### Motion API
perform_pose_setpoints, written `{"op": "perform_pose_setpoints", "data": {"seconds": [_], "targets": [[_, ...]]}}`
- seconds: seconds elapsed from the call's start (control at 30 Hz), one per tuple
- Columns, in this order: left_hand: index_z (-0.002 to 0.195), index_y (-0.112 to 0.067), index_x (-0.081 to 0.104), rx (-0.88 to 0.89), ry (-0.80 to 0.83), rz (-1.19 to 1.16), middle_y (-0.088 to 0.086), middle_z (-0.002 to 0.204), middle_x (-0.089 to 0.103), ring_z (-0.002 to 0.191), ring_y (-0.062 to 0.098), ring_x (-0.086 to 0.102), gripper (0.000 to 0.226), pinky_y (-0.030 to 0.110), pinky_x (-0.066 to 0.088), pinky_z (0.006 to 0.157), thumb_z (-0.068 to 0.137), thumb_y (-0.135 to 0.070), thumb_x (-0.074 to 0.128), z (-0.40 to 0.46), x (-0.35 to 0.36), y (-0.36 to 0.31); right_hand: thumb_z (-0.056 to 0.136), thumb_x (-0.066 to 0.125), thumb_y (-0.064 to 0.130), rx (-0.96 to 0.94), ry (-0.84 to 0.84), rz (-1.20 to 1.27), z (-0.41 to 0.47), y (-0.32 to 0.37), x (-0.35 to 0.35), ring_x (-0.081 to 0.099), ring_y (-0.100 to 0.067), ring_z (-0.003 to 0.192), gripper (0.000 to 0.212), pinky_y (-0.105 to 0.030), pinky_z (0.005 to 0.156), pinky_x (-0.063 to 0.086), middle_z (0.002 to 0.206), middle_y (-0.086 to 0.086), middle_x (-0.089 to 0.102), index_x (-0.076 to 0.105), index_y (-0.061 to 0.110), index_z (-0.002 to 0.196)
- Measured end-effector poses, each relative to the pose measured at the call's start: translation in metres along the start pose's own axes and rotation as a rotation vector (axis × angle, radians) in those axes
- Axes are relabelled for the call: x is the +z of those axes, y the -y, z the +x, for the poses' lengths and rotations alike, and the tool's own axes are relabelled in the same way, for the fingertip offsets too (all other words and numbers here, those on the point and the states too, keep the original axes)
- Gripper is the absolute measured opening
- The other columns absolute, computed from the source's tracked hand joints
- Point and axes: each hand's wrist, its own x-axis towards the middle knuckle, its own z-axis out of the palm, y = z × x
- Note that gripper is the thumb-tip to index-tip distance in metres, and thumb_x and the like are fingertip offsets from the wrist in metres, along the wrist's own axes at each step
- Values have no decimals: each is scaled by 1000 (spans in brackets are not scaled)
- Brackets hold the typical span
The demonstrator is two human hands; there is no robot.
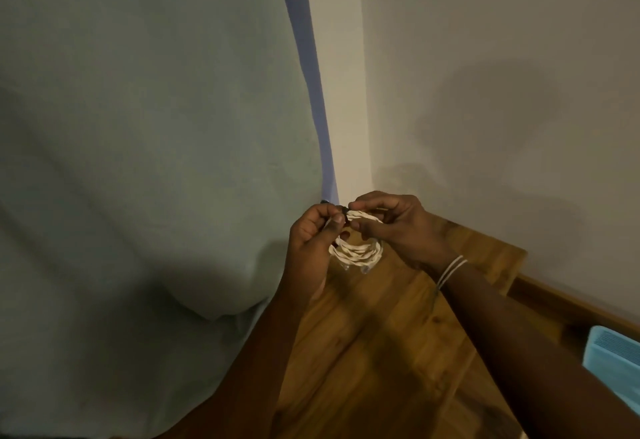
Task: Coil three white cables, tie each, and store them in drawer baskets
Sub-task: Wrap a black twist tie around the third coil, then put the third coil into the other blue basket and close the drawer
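Left hand [313,230] and right hand [391,227] both pinch the top of the coiled white cable [356,248], fingertips meeting at a small dark tie [344,210], likely cinching it while the loops hang free so they stay stacked. Coil is held above the wooden floor [381,334], near the wall [485,92] corner. Pale curtain [138,161] left, blue basket [616,355] at right edge

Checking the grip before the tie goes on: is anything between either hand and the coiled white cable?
Nothing visible: the left hand and right hand both pinch the top of the coiled white cable directly.
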Motion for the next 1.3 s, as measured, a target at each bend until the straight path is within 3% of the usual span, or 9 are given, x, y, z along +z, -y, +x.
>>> {"op": "perform_pose_setpoints", "data": {"seconds": [0.2, 0.4, 0.5, 0.6, 0.87, 0.97, 1.1, 1.2, 1.3], "targets": [[99, -8, 66, -101, -57, -127, -3, 89, 75, 89, 17, 71, 10, 28, 58, 76, 96, -9, 57, 0, 26, 7, 86, 70, -1, 35, -275, 16, -21, -7, 3, 70, -33, 97, 22, -47, 87, 59, 104, -16, 73, 73, 0, 108], [99, -10, 69, 272, 66, 461, 2, 99, 72, 78, 2, 63, 10, 13, 53, 75, 94, -16, 63, -6, 43, 21, 86, 72, 2, 130, -454, -16, -57, 4, -23, 72, -29, 89, 19, -35, 76, 59, 98, -16, 75, 73, -2, 105], [109, -15, 70, 481, 251, 570, 0, 101, 73, 90, 11, 68, 21, 26, 56, 81, 94, -27, 61, -14, 61, 36, 86, 72, 5, 153, -520, -110, -84, 16, -44, 72, -31, 85, 19, -39, 78, 60, 95, -18, 75, 74, -2, 103], [112, -12, 70, 599, 355, 551, 2, 100, 74, 86, 10, 69, 24, 21, 58, 72, 92, -26, 67, -26, 94, 54, 86, 72, 4, 192, -625, -107, -119, 25, -68, 71, -27, 82, 18, -34, 76, 59, 92, -18, 75, 74, -4, 102], [106, -12, 72, 471, 624, 450, 2, 98, 74, 86, 12, 68, 19, 24, 58, 74, 88, -17, 69, -67, 220, 112, 86, 73, 6, 374, -959, -122, -222, 26, -159, 67, -22, 72, 12, -32, 66, 56, 82, -15, 72, 72, -1, 95], [101, -14, 73, 354, 677, 438, -2, 91, 73, 79, 7, 64, 14, 18, 54, 69, 88, -13, 67, -78, 271, 143, 85, 76, 15, 481, -1014, -217, -256, 15, -203, 69, -27, 79, 13, -40, 75, 60, 86, -16, 72, 69, 5, 91], [98, -14, 72, 151, 720, 473, -1, 89, 73, 78, 10, 65, 14, 24, 55, 67, 86, -12, 65, -90, 346, 207, 90, 71, 29, 752, -978, -474, -297, -8, -274, 72, -16, 66, 25, -31, 58, 56, 86, -8, 74, 67, 7, 103], [95, -13, 73, 46, 725, 497, 1, 87, 73, 75, 11, 64, 15, 26, 53, 69, 83, -9, 65, -101, 399, 258, 97, 62, 23, 897, -938, -498, -324, -37, -327, 70, -12, 56, 20, -27, 50, 54, 90, -14, 73, 62, 10, 112], [96, -10, 73, -61, 735, 515, 4, 88, 74, 74, 13, 64, 14, 17, 48, 63, 87, -7, 64, -110, 439, 304, 96, 60, 21, 993, -1034, -553, -345, -70, -367, 70, -23, 69, 28, -30, 57, 57, 95, -13, 70, 60, 5, 120]]}}
